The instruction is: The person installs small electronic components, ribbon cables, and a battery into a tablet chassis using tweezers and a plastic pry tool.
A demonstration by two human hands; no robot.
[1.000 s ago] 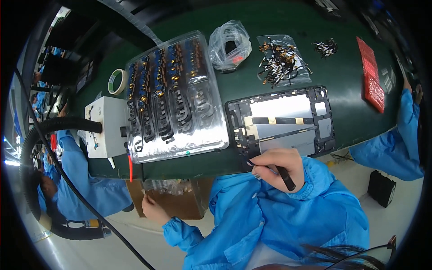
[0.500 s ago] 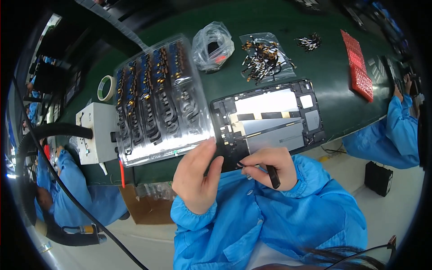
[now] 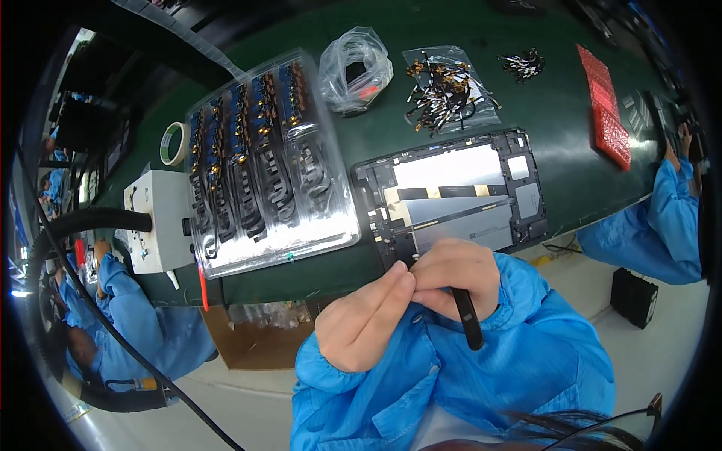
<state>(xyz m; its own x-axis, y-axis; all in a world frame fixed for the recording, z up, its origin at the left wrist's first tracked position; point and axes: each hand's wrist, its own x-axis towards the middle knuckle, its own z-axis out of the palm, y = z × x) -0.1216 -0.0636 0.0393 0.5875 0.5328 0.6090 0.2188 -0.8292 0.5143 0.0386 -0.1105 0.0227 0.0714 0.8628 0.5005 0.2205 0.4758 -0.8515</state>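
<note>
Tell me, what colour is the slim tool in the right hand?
The slim tool in the right hand is black, best seen in the head view.

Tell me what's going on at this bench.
The person's left hand and right hand meet at the fingertips by the near edge of an opened tablet-like device. The right hand also holds a slim black tool; anything pinched between the fingertips is too small to make out. The device lies on a green table, with a clear tray of small parts to its left and a heap of short cables beyond it.
</note>
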